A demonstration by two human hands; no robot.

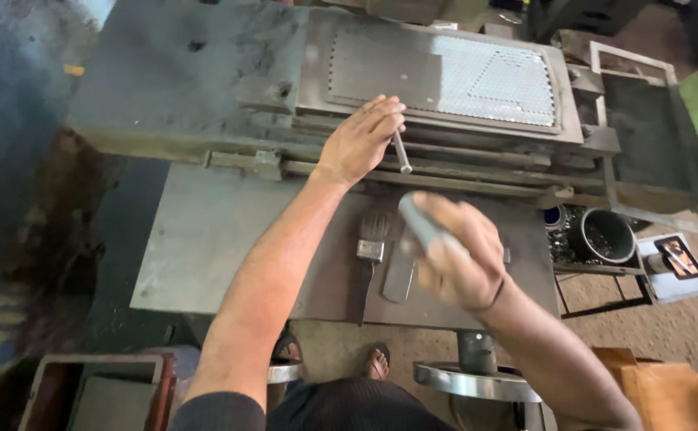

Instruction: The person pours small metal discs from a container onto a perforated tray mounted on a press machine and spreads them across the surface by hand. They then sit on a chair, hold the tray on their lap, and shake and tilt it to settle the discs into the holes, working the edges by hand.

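Head view shows the left hand [359,140] stretched forward, palm down, its grip closed on a thin metal rod [401,152] at the perforated plate's [444,76] front edge. Right hand [462,254], blurred above the desk [205,239], is clamped around a grey bar [422,223] beside the paintbrush [371,247].

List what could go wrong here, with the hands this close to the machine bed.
1. The left hand steadies a thin metal rod with its fingertips at the edge of the perforated plate; a slip might pinch or nick them.
2. The right hand grips a blurred grey bar; a mistimed swing could hit the left fingers.
3. Sandalled feet sit below the bench; a dropped tool could land there.
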